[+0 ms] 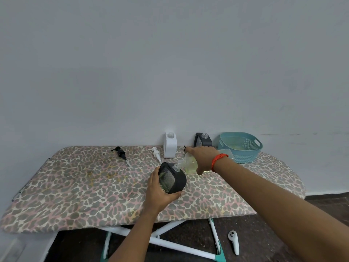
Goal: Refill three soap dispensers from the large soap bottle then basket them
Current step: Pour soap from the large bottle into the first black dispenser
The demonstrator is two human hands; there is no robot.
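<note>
My left hand [157, 193] grips a black dispenser [172, 177] with a clear patterned panel, uncapped, standing on the leopard-print board [75, 186]. My right hand [203, 157] holds the large clear soap bottle [188, 162] tilted on its side, its neck at the dispenser's open mouth; yellowish liquid shows inside. A white dispenser [170, 145] and a second black dispenser [203, 139] stand uncapped by the wall. A teal basket [240, 146] sits at the back right.
A black pump head [120, 152] and a white pump head [155, 153] lie on the board behind the hands. Another black pump tip [185, 147] peeks out behind my right hand. A white controller [234, 243] lies on the dark floor below.
</note>
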